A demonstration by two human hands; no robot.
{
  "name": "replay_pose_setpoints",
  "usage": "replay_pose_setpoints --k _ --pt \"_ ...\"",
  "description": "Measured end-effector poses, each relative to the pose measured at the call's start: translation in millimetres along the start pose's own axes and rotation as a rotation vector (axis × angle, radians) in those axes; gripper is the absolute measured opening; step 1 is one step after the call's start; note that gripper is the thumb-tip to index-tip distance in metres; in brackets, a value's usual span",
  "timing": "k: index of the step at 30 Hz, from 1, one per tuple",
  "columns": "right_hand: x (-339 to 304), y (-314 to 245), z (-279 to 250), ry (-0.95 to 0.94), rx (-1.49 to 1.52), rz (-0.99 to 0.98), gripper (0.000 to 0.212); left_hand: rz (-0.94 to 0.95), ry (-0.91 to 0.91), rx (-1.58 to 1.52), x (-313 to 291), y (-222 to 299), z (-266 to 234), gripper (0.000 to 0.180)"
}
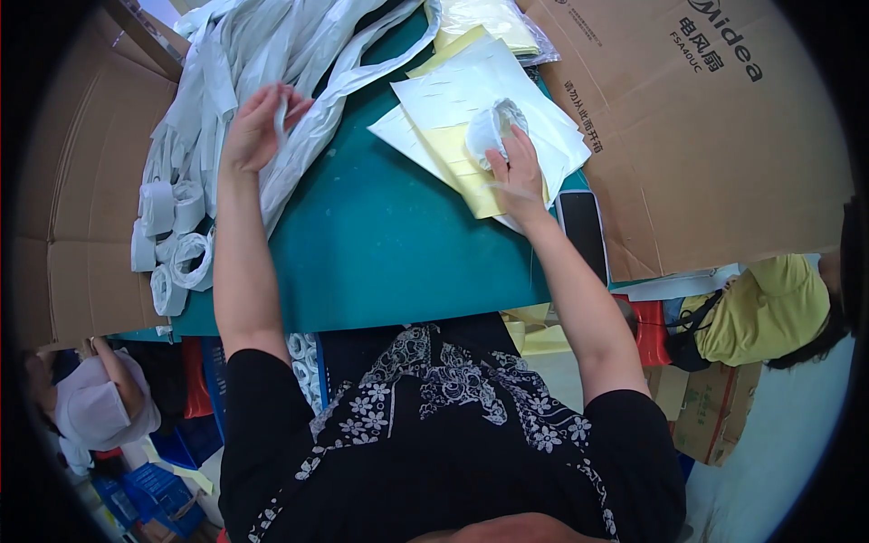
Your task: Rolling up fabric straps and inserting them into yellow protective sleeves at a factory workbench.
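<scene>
At the upper left my left hand [256, 127] is closed, pinching a narrow white strip [281, 119] that is partly blurred. Beside and behind it a heap of long white plastic-like strips [272, 54] spreads over the green table. My right hand [519, 176] is closed on the near right side of a white rolled-up ring of strip [484, 136], thumb at its front edge. The ring rests on a stack of white and yellow sheets [434, 100]. A thin pale strip crosses my right hand near the wrist.
Several finished-looking white rolls [187, 258] lie at the table's left edge. A dark phone [582, 231] lies right of my right forearm. Cardboard panels stand left [100, 199] and right [706, 181]. A plastic-wrapped yellow pack [489, 25] is at the back. People sit on both sides.
</scene>
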State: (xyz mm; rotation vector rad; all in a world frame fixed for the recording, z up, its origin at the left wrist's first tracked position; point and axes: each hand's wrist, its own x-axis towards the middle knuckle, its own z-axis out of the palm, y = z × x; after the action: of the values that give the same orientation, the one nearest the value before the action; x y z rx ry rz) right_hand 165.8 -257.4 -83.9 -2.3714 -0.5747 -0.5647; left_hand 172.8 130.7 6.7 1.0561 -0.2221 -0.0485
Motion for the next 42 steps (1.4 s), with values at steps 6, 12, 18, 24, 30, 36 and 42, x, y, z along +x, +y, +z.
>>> replay_pose_setpoints --k 6,12,18,24,30,36,42 --pt "42 -39 -56 -0.068 0.125 -0.003 0.039 0.010 0.082 0.435 -67 4 122 0.010" --pt "35 -126 -74 -0.185 0.312 -0.279 0.030 -0.030 0.232 0.245 -105 -39 183 0.022" --pt "4 -142 -69 -0.200 0.268 -0.238 0.036 -0.033 0.299 0.249 -124 -63 180 0.030" --pt "-12 -147 -57 -0.172 0.261 -0.281 0.042 -0.059 0.354 0.341 -138 -72 171 0.030" --pt "-25 -162 -42 -0.143 0.549 -0.017 0.032 -0.110 0.298 0.227 -146 -66 162 0.028" --pt "-32 -172 -36 -0.233 0.765 0.228 0.028 -0.112 0.274 0.242 -153 -68 150 0.027" --pt "-28 -176 -31 -0.003 0.378 -0.170 0.026 0.242 0.621 0.804 -148 -67 151 0.032"
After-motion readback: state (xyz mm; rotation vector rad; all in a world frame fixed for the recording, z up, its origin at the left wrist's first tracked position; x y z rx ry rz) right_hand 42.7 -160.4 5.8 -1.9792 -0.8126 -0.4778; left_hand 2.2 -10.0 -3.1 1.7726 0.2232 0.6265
